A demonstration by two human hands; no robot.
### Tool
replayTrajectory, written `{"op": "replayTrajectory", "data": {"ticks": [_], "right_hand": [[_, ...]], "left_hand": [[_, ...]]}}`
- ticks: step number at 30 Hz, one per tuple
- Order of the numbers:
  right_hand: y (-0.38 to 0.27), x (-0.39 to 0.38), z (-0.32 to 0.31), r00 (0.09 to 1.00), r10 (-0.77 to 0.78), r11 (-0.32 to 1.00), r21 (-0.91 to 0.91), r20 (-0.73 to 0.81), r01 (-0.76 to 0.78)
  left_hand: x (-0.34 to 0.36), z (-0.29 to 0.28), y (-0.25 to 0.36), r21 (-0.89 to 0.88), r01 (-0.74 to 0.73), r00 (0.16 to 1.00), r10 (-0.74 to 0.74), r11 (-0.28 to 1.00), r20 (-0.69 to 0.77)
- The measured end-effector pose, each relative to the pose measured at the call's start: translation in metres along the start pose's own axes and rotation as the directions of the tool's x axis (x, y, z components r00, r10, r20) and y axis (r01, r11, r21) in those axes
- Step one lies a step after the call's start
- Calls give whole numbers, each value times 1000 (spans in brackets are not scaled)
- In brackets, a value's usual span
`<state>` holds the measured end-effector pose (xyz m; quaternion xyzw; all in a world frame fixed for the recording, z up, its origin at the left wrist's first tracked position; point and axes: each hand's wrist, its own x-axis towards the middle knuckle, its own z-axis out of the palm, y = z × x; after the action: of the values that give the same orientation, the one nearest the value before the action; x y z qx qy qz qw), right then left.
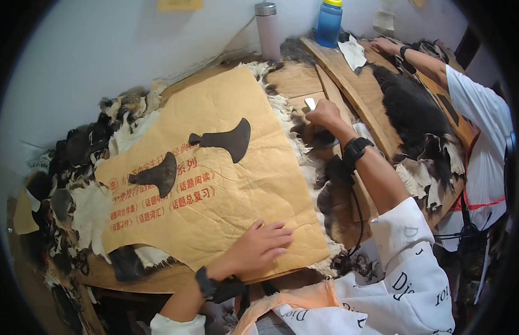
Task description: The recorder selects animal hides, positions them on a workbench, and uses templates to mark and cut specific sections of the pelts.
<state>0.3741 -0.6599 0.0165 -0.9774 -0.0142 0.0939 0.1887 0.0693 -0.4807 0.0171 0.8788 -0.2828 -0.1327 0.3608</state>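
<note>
Paper sheet (270, 190), one, beneath two axe-shaped blades (235, 138), one left hand (256, 247)

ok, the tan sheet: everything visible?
The tan sheet looks like creased paper with red print, its lower-left edge curving inward. It lies mostly flat over pelts on the wooden table. Two dark, axe-head-shaped pieces rest on top; the left hand lies palm down near its lower-right end.
</note>
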Motion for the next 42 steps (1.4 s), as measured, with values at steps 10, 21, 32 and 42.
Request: {"op": "replayTrajectory", "data": {"ticks": [10, 21, 32, 42], "right_hand": [[8, -8, -16, 972, -230, 813, 540, -42, 216], [-29, -83, 37, 653, -753, 610, 288, -79, 738], [-43, -102, 35, 812, -570, 814, 218, 122, 538], [-48, -107, 36, 823, -551, 813, 310, 139, 492]], "left_hand": [[-226, -119, -88, -736, 420, 24, -817, 531, -576], [-356, -129, -139, -548, 789, -369, -499, 277, -784], [-338, -184, -184, -499, 751, 27, -775, 433, -632], [-313, -187, -254, -572, 666, 165, -843, 479, -512]]}}
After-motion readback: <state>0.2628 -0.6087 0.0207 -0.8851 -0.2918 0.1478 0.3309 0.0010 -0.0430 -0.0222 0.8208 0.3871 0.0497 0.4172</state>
